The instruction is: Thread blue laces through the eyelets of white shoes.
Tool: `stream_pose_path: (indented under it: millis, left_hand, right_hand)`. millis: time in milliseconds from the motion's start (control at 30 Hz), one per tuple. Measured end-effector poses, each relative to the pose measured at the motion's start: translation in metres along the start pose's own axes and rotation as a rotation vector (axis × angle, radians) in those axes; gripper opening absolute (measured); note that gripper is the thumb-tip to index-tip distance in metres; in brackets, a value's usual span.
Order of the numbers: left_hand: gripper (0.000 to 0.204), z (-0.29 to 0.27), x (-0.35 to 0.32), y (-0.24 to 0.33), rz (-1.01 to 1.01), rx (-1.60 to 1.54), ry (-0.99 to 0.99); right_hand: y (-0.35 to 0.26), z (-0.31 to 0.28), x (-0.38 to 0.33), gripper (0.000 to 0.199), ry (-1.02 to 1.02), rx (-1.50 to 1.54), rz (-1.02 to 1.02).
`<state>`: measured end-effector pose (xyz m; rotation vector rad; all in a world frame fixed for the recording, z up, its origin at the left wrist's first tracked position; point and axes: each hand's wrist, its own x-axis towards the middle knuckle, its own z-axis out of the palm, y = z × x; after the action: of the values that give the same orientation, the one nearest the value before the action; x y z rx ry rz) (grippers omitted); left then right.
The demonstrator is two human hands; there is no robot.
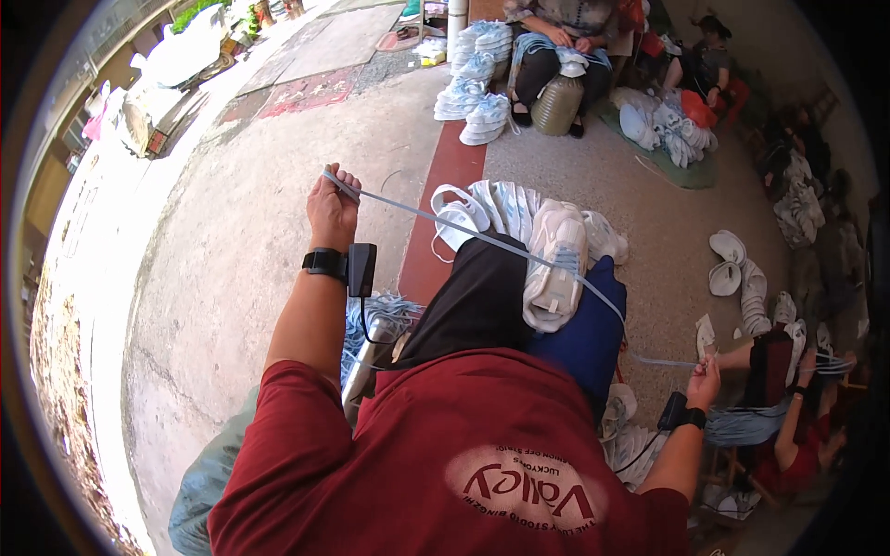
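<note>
A pale blue lace (482, 239) runs taut from the left hand (332, 208) to the right hand (705, 380), crossing over a white shoe (554, 264) that lies on the person's lap. The left hand is raised well to the left of the shoe, over the concrete floor (232, 241); its fingers (345, 178) are curled tight and pinch the lace's end. The right hand is low, to the right of the shoe and below it in the view; its fingers (712, 363) are pressed together on the lace's other end. Each wrist bears a black band with a small black box (361, 269) fixed to it. The shoe rests partly on a black cloth (477, 301) and partly on a blue one (589, 338), its toe pointing away from the person. Just behind the shoe, further from the person, more white shoes (491, 206) lie in a row on the floor. Left of the shoe and nearer the person, a bundle of blue laces (385, 310) lies by the left forearm. Far beyond the shoe a seated person (556, 42) works with stacks of white shoes (477, 79) beside them. Right of the shoe, scattered white soles (737, 264) lie on the floor, and another person's hands (807, 371) hold blue laces near the right hand.
</note>
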<state>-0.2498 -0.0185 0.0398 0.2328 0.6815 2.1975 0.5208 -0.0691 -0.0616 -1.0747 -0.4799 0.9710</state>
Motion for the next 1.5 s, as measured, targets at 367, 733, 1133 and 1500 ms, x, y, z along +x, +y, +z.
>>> stream_pose_path:
  millis: [367, 733, 1133, 1500]
  left_hand:
    - [0.016, -0.058, 0.013, 0.104, 0.233, 0.034, 0.199]
    - [0.012, -0.021, -0.026, 0.018, -0.054, 0.577, -0.109]
    - [0.009, 0.078, -0.157, -0.182, -0.013, 1.421, -1.267]
    - [0.013, 0.079, -0.164, -0.208, 0.732, 1.929, -1.293]
  right_hand:
    - [-0.002, -0.008, -0.011, 0.016, -0.068, -0.072, 0.013]
    - [0.021, 0.109, -0.065, 0.014, -0.162, -0.288, 0.096]
    - [0.059, 0.234, -0.12, 0.005, -0.48, -0.233, 0.206]
    - [0.075, 0.234, -0.129, 0.004, -0.526, -0.201, 0.297]
